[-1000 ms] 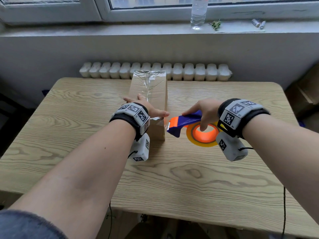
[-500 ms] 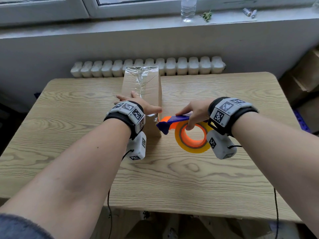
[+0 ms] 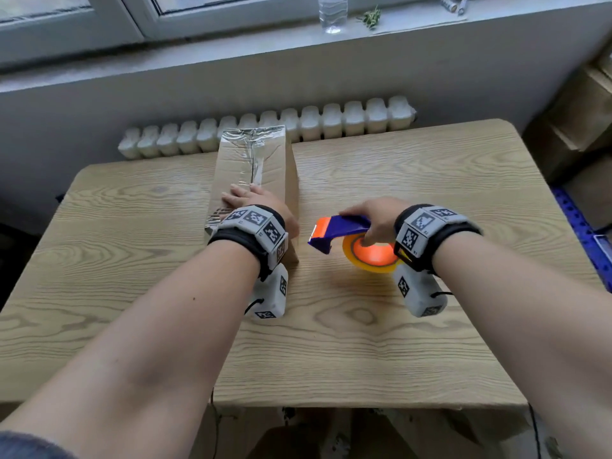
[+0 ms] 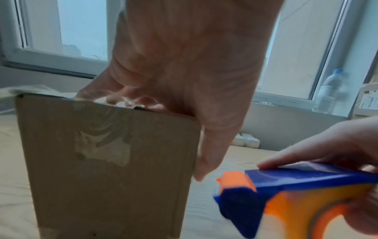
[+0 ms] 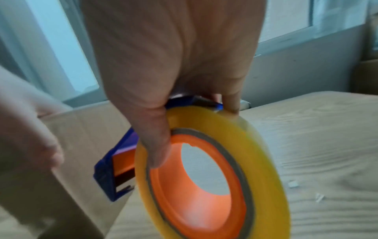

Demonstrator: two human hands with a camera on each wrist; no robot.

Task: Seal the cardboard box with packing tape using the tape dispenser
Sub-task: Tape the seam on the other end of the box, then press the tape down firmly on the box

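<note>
A tall brown cardboard box (image 3: pixel 276 154) stands on the table with shiny clear tape (image 3: pixel 246 150) along its top. My left hand (image 3: pixel 256 202) lies on the near end of the box top, fingers flat on the tape; in the left wrist view its thumb (image 4: pixel 206 161) runs down the box's (image 4: pixel 102 161) right edge. My right hand (image 3: pixel 377 217) grips the blue and orange tape dispenser (image 3: pixel 344 225) just right of the box, apart from it. The yellow tape roll (image 5: pixel 266 161) sits in the dispenser (image 5: pixel 120 153), and my thumb (image 5: pixel 157 145) hooks into its orange core.
The wooden table (image 3: pixel 364 342) stretches wide in front and to both sides. A white radiator (image 3: pixel 331 117) runs behind it. On the windowsill stands a water bottle (image 3: pixel 332 11). Cardboard boxes (image 3: pixel 579 120) and a blue crate (image 3: pixel 576 226) stand at the right.
The dispenser has drawn back to the right, away from the box's near end. My left hand has slid from the box's near edge up onto its top.
</note>
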